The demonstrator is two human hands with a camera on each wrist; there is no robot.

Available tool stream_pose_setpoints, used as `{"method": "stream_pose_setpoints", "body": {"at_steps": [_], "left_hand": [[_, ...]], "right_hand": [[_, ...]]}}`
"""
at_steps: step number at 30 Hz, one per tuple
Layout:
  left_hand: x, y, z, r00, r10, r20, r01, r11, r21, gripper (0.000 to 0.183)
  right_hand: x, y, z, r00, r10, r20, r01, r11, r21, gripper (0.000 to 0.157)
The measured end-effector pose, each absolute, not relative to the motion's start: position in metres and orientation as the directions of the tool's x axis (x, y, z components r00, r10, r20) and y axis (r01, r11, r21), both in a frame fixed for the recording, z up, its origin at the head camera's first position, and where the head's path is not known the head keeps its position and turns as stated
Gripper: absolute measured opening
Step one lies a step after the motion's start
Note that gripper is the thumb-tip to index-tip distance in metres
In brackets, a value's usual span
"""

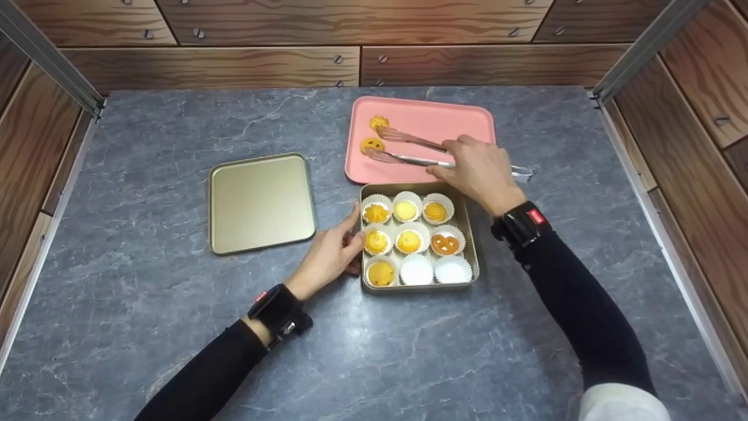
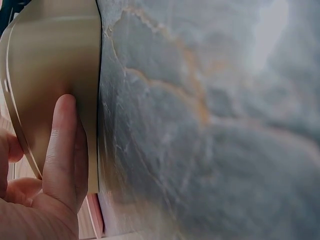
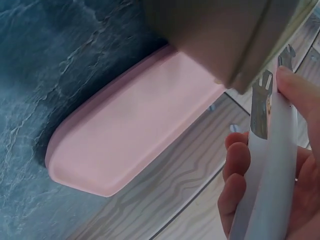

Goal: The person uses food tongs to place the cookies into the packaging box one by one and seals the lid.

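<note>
My right hand [image 1: 480, 174] grips a pair of metal tongs [image 1: 418, 140] with slotted ends; the right wrist view shows fingers and thumb round its pale handles [image 3: 272, 185]. The spread tong tips reach over the left part of a pink tray [image 1: 432, 111], by a star-shaped cookie [image 1: 378, 121] and a round cookie [image 1: 371, 144] with dark marks. My left hand [image 1: 330, 251] rests against the left side of a gold tin [image 1: 472, 257], its index finger straight along the wall [image 2: 55, 50]. White paper cups fill the tin; several hold yellow cookies, one a pretzel-shaped cookie [image 1: 445, 244].
Two paper cups [image 1: 416, 270] at the tin's front right hold no cookie. To the left, a flat gold lid [image 1: 260, 204] lies on the grey marbled table [image 1: 146, 292]. The tin stands right at the tray's front edge. Wood-patterned panels [image 1: 263, 64] enclose the back and sides.
</note>
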State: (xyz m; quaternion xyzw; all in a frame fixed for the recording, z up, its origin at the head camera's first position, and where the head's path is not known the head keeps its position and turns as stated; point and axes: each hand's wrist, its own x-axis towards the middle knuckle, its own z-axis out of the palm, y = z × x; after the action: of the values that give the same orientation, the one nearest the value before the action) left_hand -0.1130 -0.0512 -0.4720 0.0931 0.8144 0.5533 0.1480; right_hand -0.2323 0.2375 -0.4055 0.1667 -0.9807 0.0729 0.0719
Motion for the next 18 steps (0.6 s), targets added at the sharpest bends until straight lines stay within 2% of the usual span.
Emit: {"method": "stream_pose_setpoints", "body": {"at_steps": [8, 18], "left_hand": [[-0.114, -0.051, -0.473, -0.936, 0.320, -0.146, -0.016, 0.376, 0.927, 0.069], [-0.113, -0.051, -0.473, -0.937, 0.322, -0.135, -0.008, 0.367, 0.930, 0.068]], "right_hand": [[-0.244, 0.233, -0.413, -0.928, -0.336, 0.159, -0.354, 0.930, -0.099, 0.053], [-0.255, 0.226, -0.415, -0.952, -0.298, 0.065, -0.304, 0.941, -0.146, 0.055]]}}
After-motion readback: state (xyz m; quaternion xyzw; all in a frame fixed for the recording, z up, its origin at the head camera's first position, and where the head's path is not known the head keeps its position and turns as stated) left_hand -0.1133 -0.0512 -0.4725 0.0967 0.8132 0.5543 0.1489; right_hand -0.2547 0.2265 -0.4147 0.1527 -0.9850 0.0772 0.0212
